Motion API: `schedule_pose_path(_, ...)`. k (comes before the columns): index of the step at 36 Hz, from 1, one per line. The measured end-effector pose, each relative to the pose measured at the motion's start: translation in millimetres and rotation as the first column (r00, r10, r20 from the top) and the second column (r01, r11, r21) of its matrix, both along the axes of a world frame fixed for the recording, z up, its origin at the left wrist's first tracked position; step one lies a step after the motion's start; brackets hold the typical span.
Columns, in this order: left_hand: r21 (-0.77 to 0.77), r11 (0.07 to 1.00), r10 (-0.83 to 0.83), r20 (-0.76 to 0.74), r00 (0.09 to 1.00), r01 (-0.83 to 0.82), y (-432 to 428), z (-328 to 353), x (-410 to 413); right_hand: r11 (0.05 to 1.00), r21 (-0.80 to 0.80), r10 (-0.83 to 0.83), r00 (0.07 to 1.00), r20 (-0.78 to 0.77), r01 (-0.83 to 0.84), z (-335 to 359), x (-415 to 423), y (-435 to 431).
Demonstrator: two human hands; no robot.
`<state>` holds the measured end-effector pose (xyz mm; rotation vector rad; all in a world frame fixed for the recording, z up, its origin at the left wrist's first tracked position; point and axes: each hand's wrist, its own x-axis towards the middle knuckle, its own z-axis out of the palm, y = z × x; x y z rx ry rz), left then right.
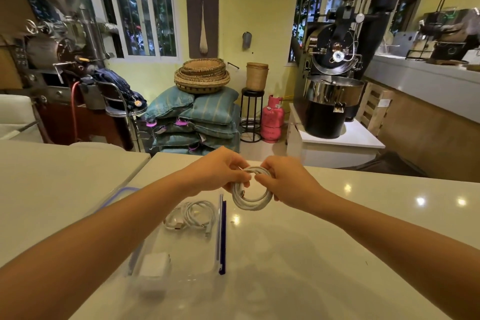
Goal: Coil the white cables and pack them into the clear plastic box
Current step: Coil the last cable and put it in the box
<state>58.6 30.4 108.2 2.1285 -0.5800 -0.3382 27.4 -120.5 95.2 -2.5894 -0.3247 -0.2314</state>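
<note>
I am pinching the coiled white cable [253,200] with my left hand [220,171] at its upper left, while my right hand [285,184] is curling round its right side. The coil is hanging just beyond the far right corner of the clear plastic box [220,228]. I am judging my left hand nearer the box's opening.

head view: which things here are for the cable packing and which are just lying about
For the job: white cable coil, held by left hand and right hand; clear box; cables in it.
Lying about: baskets, sacks, pink gas bottle, roaster.
</note>
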Motion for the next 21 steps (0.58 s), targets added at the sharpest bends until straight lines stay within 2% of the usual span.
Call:
schedule_pose_path(6, -0.023, 0.999, 0.039, -0.126, 0.991, -0.042, 24.7, -7.8, 4.4, 0.977, -0.213, 0.029, 0.999, 0.019, -0.024, -4.6, 6.2, 21.8)
schedule_pose_path(11, -0.042, 0.995, 0.083, -0.228, 0.97, -0.095, 49.7, -18.9, 8.2, 0.947, -0.309, 0.116, 0.991, 0.074, -0.087, -11.5, 14.8, 41.0)
schedule_pose_path(18, 0.164, 0.966, 0.239, -0.267, 0.933, -0.2, 70.7, -46.2, 4.4, 0.82, -0.521, 0.29, 0.957, 0.021, -0.237, -33.5, 30.1, 70.3)
schedule_pose_path(21, 0.311, 0.928, 0.273, -0.19, 0.943, -0.206, 73.4, -60.8, 3.5, 0.746, -0.594, 0.366, 0.93, -0.011, -0.301, -41.3, 35.7, 81.4)
